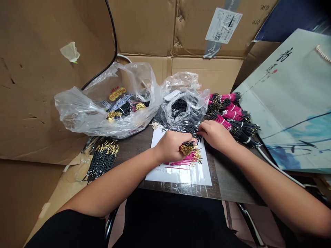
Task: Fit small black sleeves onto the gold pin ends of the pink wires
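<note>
My left hand (170,146) is wrapped round a bundle of thin wires (187,148) with gold tips, which point toward me. Below that fist, pink wires (186,160) with gold ends lie on a white printed sheet (157,175). My right hand (216,134) has its fingertips pinched together at the small black tubes (190,128) scattered on the sheet's far part. What sits between those fingertips is too small to make out. Just behind, a clear plastic bag (203,100) stands open, full of more short black tubes (179,108).
Tied pink and black wire bundles (234,115) are piled at the right, beside a pale paper bag (292,103). At the left stand a large plastic bag (77,112) holding wire bundles and a heap of black wires (102,160). Cardboard walls (147,27) enclose the back and left.
</note>
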The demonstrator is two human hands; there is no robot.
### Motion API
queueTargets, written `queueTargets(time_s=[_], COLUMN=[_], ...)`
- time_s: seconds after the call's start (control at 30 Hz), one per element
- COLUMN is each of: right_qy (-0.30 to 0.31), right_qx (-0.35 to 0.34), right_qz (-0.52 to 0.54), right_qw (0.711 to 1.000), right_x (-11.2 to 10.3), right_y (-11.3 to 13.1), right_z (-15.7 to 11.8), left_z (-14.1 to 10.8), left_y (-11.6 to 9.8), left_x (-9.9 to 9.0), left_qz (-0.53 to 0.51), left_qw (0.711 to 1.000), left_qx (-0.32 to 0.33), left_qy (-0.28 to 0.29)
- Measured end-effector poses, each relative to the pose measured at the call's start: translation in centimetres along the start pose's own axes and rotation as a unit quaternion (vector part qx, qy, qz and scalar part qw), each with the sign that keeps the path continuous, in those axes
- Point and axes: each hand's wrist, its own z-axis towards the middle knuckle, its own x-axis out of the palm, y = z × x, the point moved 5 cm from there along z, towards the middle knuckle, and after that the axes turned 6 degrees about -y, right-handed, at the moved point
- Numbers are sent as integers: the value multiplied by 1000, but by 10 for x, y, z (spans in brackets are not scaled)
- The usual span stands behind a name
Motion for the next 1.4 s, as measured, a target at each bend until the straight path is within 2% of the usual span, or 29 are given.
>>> queueTargets(time_s=[0.23,0.37,0.53,0.73,0.87,1.03,1.2,1.4], right_qy=[-30,-87,-162,-180,-166,-162,-153,-144], right_qx=[51,43,19,-9,-22,-40,-26,-81], right_qz=[27,78,207,330,369,401,366,359], right_qw=[998,992,965,927,914,901,918,919], right_x=[-3,-6,-19,-30,-28,-31,-34,-45], right_y=[-2,0,8,22,26,29,28,26], right_z=[-5,-9,-15,-25,-29,-29,-33,-35], left_z=[0,0,-1,-3,-5,-4,-4,4], left_y=[2,4,11,21,21,17,15,0], left_x=[3,3,4,9,16,14,13,11], left_qz=[19,24,15,-7,-2,27,38,12], left_qw=[1000,999,998,990,990,994,993,993], left_qx=[-1,-11,-57,-126,-98,-52,-24,11], left_qy=[22,23,38,70,103,92,108,121])
